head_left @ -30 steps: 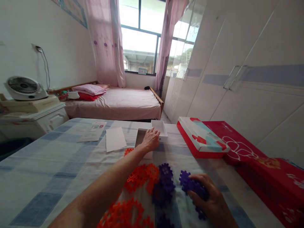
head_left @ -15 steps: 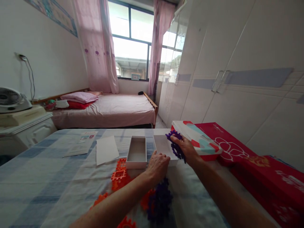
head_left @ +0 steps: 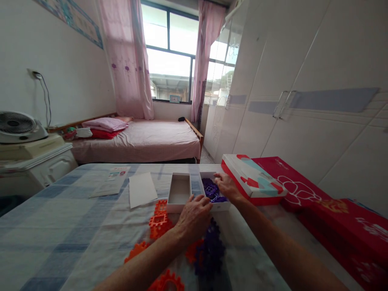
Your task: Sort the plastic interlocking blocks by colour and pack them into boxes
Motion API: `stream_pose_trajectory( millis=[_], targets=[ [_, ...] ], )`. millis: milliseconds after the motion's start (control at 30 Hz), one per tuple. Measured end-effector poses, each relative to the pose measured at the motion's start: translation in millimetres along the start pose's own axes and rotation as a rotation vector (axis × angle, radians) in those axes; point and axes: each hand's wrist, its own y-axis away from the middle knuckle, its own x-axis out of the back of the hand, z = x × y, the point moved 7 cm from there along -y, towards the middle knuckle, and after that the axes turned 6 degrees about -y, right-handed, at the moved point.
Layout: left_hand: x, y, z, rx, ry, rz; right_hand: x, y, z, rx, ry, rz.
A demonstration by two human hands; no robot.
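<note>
Probably light, stiff plastic, the purple toothed pieces (head_left: 210, 189) in the right white box (head_left: 220, 207) should pinch easily by their rims. The left hand (head_left: 195, 212) spreads loosely at its near wall; whether the right hand (head_left: 226, 186), at its right side, pinches anything, I cannot tell.

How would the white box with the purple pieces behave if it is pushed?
The white box would probably slide rather than tip, because it sits low and flat. Its thin, straight walls suggest fairly stiff card, likely light. The purple pieces inside show no fastening, so they may shift.
</note>
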Motion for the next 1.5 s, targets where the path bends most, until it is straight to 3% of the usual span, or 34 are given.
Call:
stream_pose_trajectory(
  millis=[100, 200, 333, 433, 500, 700, 1000, 1100, 1200, 1333, 1400, 1500],
  targets=[
    [13.8, 15.4, -5.9, 0.016, -0.008, 0.006, 20.2, 36.4, -2.5, 0.019, 0.001, -0.034],
    [21.1, 38.1, -13.7, 0.049, 0.000, -0.055, 21.3, 89.3, -3.0, 0.103, -0.011, -0.184],
    [17.1, 65.0, -11.1, 0.002, 0.054, -0.115, -8.7, 143.4, 4.0, 0.207, 0.137, -0.429],
    [8.8, 76.9, -1.7, -0.069, 0.082, -0.140, -35.1, 155.5, 12.2, 0.219, 0.268, -0.596],
    [3.5, 81.3, 1.2, -0.076, 0.082, -0.153, -43.3, 155.4, 11.7, 0.257, 0.297, -0.636],
    [-1.6, 85.6, -3.5, -0.002, 0.044, -0.080, -30.3, 157.6, 1.6, 0.387, 0.237, -0.462],
    [-0.1, 87.0, 4.1, -0.180, 0.099, 0.022, -8.8, 163.6, 11.9, 0.272, 0.068, -0.246],
    [-3.3, 87.5, 3.0, -0.178, 0.141, 0.020, 9.0, 139.6, 3.3, 0.236, 0.031, -0.096],
    [-5.2, 86.6, 1.1, -0.151, 0.162, 0.047, 20.5, 93.7, -11.6, 0.212, 0.104, 0.074],
    [-8.2, 86.0, 0.2, -0.159, 0.174, 0.061, 8.1, 36.9, -23.4, 0.178, 0.292, 0.088],
    [-8.8, 86.3, -1.5, -0.155, 0.177, 0.066, 5.9, 33.0, -27.7, 0.206, 0.347, 0.123],
    [-8.8, 86.7, -4.9, -0.136, 0.176, 0.065, 10.2, 66.2, -32.3, 0.283, 0.325, 0.146]
  ],
)
